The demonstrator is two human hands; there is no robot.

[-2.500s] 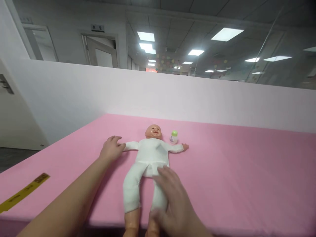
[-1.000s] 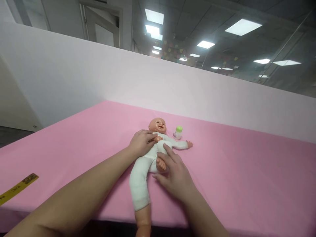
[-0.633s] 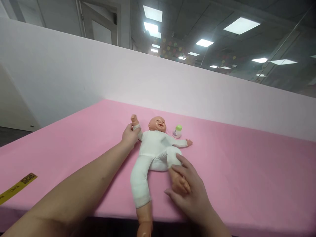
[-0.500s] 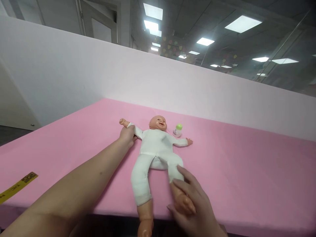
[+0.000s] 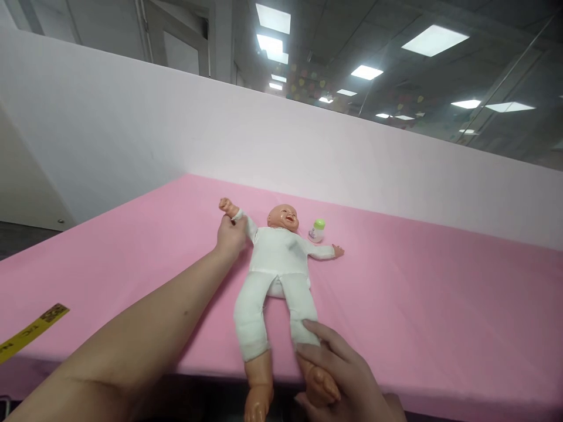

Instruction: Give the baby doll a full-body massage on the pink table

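On its back lies a baby doll (image 5: 280,252) with a white cloth body and plastic head, hands and feet. Its head points away from me, and both feet reach past the near table edge. My left hand (image 5: 232,235) is closed around the doll's forearm at the left, just below its plastic fist. Around the lower leg at the right, my right hand (image 5: 338,366) is closed, fingers over the white cloth and the foot showing beside the palm. My right thumb is partly hidden.
A small bottle with a green cap (image 5: 316,230) stands beside the doll's head. Pink cloth (image 5: 422,293) covers the table, with a white partition (image 5: 352,158) behind it. A yellow tape strip (image 5: 33,333) with printed marks lies at the left edge.
My left hand has raised the doll's forearm slightly up and to the right. My right hand has drawn the held leg toward me and inward, so it lies straighter.
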